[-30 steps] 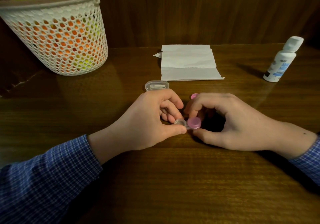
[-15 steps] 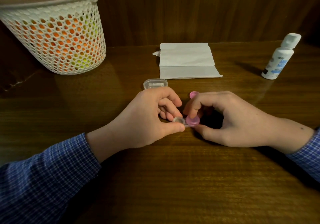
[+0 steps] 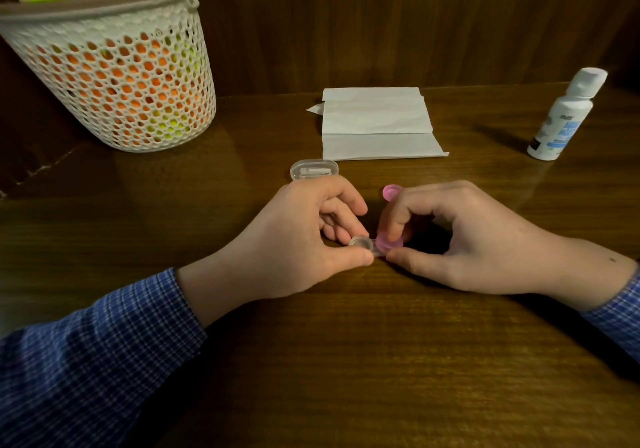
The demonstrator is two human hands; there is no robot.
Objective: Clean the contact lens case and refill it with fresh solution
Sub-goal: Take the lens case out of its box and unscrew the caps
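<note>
A small clear contact lens case rests on the wooden table between my hands. My left hand pinches its left, uncapped well. My right hand holds the pink cap on the right well between thumb and forefinger. A second pink cap lies loose just behind my right fingers. The white solution bottle stands at the far right, its cap on. A folded white paper towel lies at the back centre.
A white perforated basket with orange and green contents stands at the back left. A small clear oval container lies behind my left hand. A dark wood wall runs behind the table.
My hands stay on the case in nearly the same place. My right fingers have shifted slightly on the pink cap.
</note>
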